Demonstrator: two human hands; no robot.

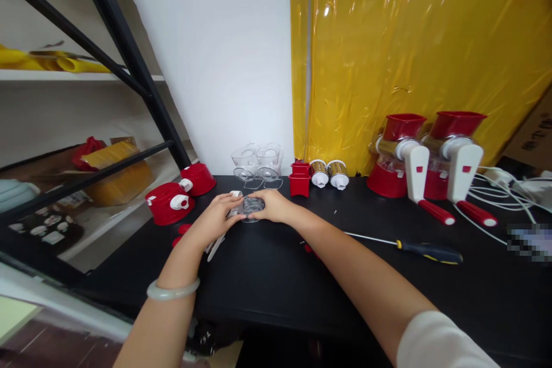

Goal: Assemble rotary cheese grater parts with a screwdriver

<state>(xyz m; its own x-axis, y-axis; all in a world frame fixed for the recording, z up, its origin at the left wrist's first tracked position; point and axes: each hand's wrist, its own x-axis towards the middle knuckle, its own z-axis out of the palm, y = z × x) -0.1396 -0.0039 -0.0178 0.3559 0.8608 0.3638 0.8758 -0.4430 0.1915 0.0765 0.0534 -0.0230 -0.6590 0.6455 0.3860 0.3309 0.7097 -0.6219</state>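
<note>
Both forearms reach forward over the black table [276, 276], converging so that the left grip [221, 215] and right grip [274, 207] face each other, fingers curved and thumbs on the near side. Between them they grasp a round clear plastic part [251, 208], set low over the table; whether it touches the surface cannot be told. Just beyond the grips stand transparent plastic housings [268, 156]; beyond and right, red hoppers [299, 179] and two perforated grater drums [328, 173]. Red bases [170, 204] sit left of the left grip, while a screwdriver [425, 250] and two crank-handled rotary graters [417, 169] lie farther right.
</note>
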